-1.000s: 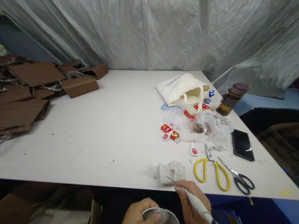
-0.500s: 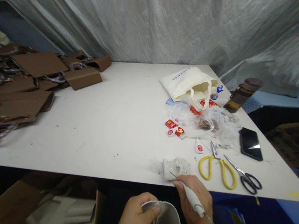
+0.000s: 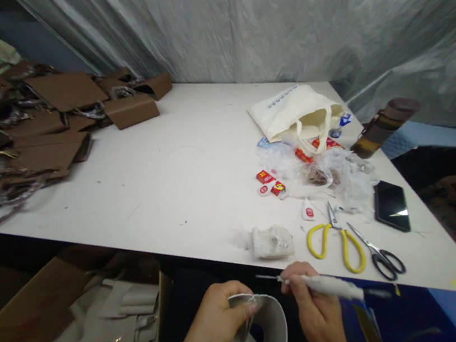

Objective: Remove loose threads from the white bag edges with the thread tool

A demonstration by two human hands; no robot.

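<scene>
Behind everything, crinkled grey plastic sheeting (image 3: pixel 240 25) hung as a backdrop. Below it, broad white rectangular tabletop (image 3: pixel 176 175), spanning most of the view. On its left end, heap of flat brown cardboard pieces (image 3: pixel 43 122) tangled with dark cords. At the far right, cream fabric tote bag (image 3: pixel 299 116) lying on its side, with a brown lidded bottle (image 3: pixel 382 127) tilted just beside it. In front of the bag, crumpled clear plastic wrap (image 3: pixel 333 177) mixed with small red packets (image 3: pixel 271 184). Right of the wrap, black smartphone (image 3: pixel 393 204) lying flat, screen up. Near the front edge, yellow-handled scissors (image 3: pixel 339 243) and black-handled scissors (image 3: pixel 381 257) side by side, blades pointing away. Left of them, crumpled white lump of tissue (image 3: pixel 271 240) close to the edge.

Below the table edge, curved white paper-like piece (image 3: pixel 272 336), bent into an arch, pinched at its top rim by the left hand (image 3: pixel 218 319), thumb and fingers closed on it. Beside it, right hand (image 3: pixel 311 304) closed around a slim white pen-shaped tool with a thin metal tip (image 3: pixel 322 285), held level, tip pointing left above the arched piece, not clearly touching it.
</scene>
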